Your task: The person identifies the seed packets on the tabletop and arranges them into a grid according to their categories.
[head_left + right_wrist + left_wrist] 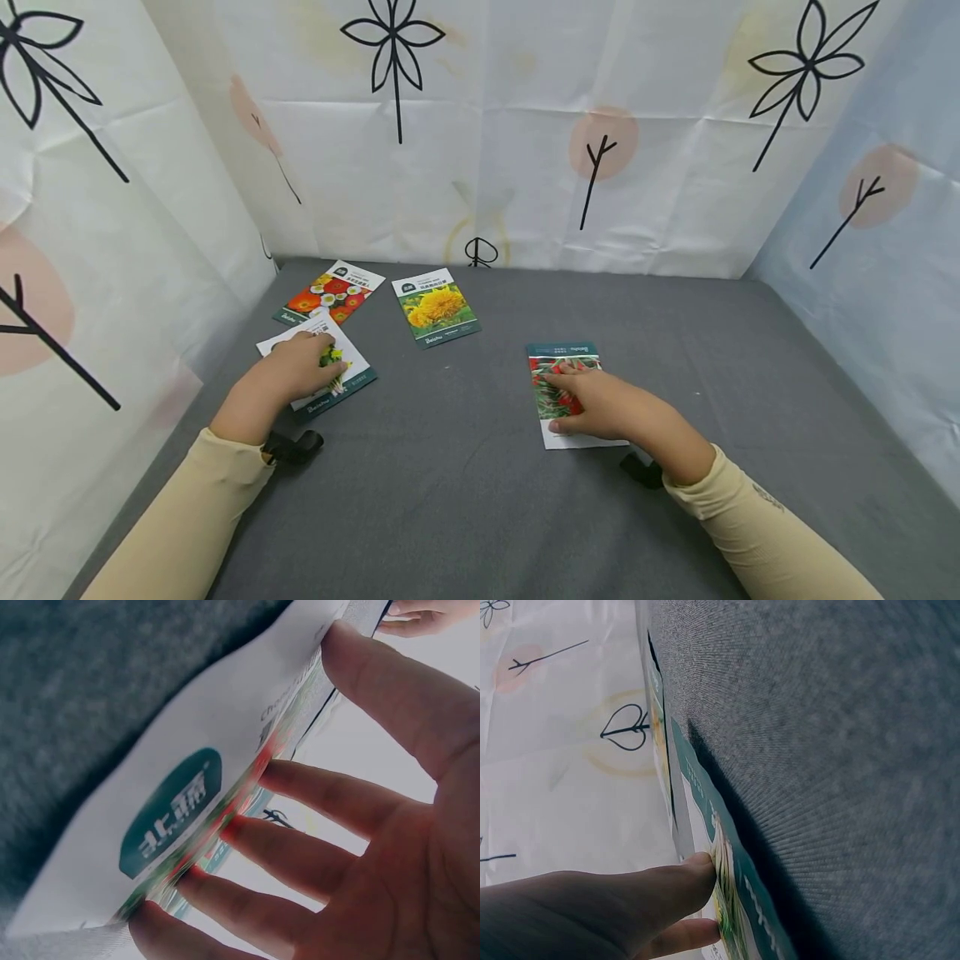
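The left arm (pixel 176 512) and right arm (pixel 765 521), sleeved in pale cloth, slant forward and inward from the lower corners of the head view. The left hand (pixel 296 367) lies palm down, its thumb (pixel 334 373) stretched inward. Well apart from it, the right hand (pixel 596 402) also faces down, fingers (pixel 337 793) nearly straight and spread, thumb (pixel 401 694) held away from them.
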A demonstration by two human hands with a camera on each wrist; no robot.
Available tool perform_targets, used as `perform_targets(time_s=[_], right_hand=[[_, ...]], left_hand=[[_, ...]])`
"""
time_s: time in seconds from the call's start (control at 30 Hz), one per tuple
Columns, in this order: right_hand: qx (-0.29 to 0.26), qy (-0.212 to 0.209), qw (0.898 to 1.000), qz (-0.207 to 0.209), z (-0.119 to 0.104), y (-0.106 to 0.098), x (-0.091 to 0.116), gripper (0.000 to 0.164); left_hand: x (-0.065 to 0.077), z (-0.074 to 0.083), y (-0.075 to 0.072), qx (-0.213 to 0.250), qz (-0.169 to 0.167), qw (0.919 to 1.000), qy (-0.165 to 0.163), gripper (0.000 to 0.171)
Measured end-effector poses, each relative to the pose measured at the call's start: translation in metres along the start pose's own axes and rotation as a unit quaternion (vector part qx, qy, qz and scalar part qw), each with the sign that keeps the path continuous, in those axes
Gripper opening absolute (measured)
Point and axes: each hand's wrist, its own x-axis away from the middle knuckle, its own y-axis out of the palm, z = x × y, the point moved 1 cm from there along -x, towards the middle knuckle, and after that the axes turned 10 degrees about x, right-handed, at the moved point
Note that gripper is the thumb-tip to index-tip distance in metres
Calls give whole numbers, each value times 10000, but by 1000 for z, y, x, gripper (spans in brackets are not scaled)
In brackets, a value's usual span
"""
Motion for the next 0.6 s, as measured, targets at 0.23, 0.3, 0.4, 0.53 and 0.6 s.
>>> perform_targets(time_s=[0.23, 0.3, 0.4, 0.53, 0.6], right_hand=[[76, 147, 9999, -45, 2, 0, 1, 78], [82, 197, 9998, -45, 2, 1, 1, 78], [104, 242, 9997, -14, 4, 2, 2, 78], [124, 275, 9995, 26, 5, 3, 3, 77], [115, 305, 9995, 23, 5, 3, 3, 77]], left_hand=[[1, 1, 1, -27, 16, 10000, -4, 61], [2, 1, 0, -32, 20, 10000, -14, 62], [2, 2, 0, -25, 10, 10000, -41, 62], [2, 3, 0, -11, -20, 10000, -75, 62], [1, 2, -1, -5, -44, 9999, -97, 63]])
